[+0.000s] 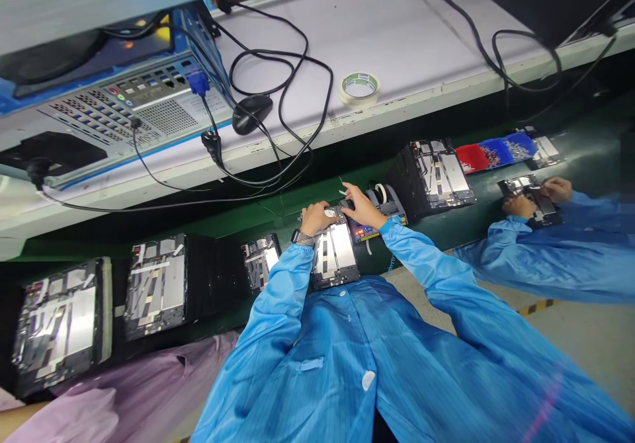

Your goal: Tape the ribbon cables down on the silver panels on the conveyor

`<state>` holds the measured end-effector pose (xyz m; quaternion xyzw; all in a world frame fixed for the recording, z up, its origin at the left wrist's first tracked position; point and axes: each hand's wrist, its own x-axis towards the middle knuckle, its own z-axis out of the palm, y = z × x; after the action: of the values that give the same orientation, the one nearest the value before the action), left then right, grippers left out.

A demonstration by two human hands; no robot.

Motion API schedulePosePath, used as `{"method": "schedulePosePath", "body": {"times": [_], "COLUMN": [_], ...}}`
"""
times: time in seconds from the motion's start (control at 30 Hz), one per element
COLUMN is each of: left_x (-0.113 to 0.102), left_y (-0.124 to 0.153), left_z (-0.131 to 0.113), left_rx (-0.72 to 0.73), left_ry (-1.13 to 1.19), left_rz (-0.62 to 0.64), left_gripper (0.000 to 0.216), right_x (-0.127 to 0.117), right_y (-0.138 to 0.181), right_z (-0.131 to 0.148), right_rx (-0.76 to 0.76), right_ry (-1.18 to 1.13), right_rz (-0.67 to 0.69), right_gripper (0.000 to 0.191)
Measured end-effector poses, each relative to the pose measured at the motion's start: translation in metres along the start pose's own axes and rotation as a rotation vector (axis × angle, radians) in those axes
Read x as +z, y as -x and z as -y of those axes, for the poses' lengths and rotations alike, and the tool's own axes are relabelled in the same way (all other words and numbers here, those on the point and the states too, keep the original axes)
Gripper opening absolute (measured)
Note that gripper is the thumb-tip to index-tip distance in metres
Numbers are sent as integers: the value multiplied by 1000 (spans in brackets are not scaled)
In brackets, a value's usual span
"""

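An opened tablet [336, 252] with its back off lies on the green belt [258, 221] right in front of me. My left hand [316, 217] rests curled on its top left corner, fingers closed on the edge. My right hand [360, 206] lies over the top right corner with fingers stretched forward, touching the tablet's upper edge beside a small tape dispenser [384, 198]. Blue sleeves cover both my arms, and a watch [302, 237] sits on my left wrist.
More opened tablets lie along the belt at left [155, 285] and right [440, 173]. A co-worker's hands [538, 198] work on another unit at far right. Above the belt, a shelf carries a computer case [124, 102], mouse [251, 112], cables and tape roll [360, 87].
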<state>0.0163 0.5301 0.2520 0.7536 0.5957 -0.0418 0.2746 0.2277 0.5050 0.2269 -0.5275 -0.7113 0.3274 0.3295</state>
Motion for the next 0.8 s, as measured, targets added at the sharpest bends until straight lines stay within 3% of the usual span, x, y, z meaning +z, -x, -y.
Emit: {"method": "schedulePosePath", "body": {"times": [0.1, 0.23, 0.33, 0.8], "left_x": [-1, -1, 0, 1], "left_y": [-4, -7, -9, -7], "left_z": [1, 3, 4, 4], "left_rx": [-12, -23, -25, -22], "left_ry": [11, 21, 17, 14], "left_rz": [16, 28, 28, 16], "left_gripper": [57, 60, 63, 62], "right_x": [-5, -7, -3, 8], "right_y": [-5, -10, -13, -10], "right_z": [-2, 2, 11, 23], "right_rx": [55, 39, 44, 78], "right_ry": [-104, -167, -99, 218], "right_rz": [7, 314, 418, 365], "right_gripper": [69, 66, 69, 85]}}
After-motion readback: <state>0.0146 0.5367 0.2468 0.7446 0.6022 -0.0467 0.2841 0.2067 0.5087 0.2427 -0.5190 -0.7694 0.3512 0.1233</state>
